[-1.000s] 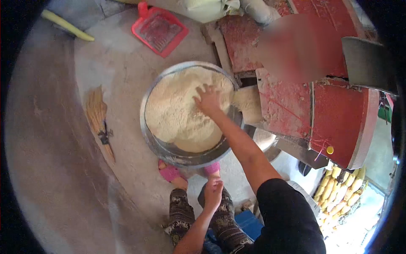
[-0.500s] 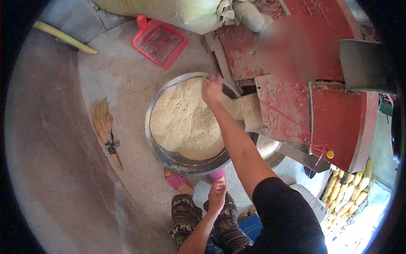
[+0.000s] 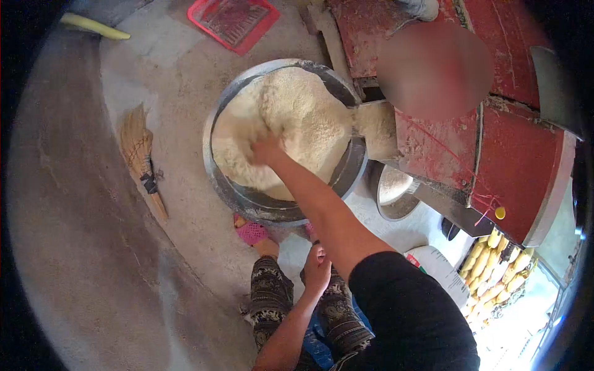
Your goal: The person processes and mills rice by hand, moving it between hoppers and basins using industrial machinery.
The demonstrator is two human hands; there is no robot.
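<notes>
Right hand (image 3: 267, 150) now nearer in one flour basin (image 3: 247, 208)

free: bare floor (image 3: 179, 86) left of basin (image 3: 260, 207) | blocked: red mill (image 3: 513, 173) against right rim | broom (image 3: 137, 145) lying near left

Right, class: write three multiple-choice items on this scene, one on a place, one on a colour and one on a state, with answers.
1. Where does the straw hand broom lie?
A on the concrete floor, left of the round metal basin
B inside that basin
C leaning on a wall

2. What colour is the plastic dustpan?
A blue
B green
C red

3. What is the right hand doing?
A gripping the broom
B pressing into the pale ground meal
C resting on a knee

Answers:
1 A: the broom lies flat on bare floor, apart from the basin.
2 C: its frame and grid are red.
3 B: the hand is sunk in the meal heaped in the basin.
</notes>
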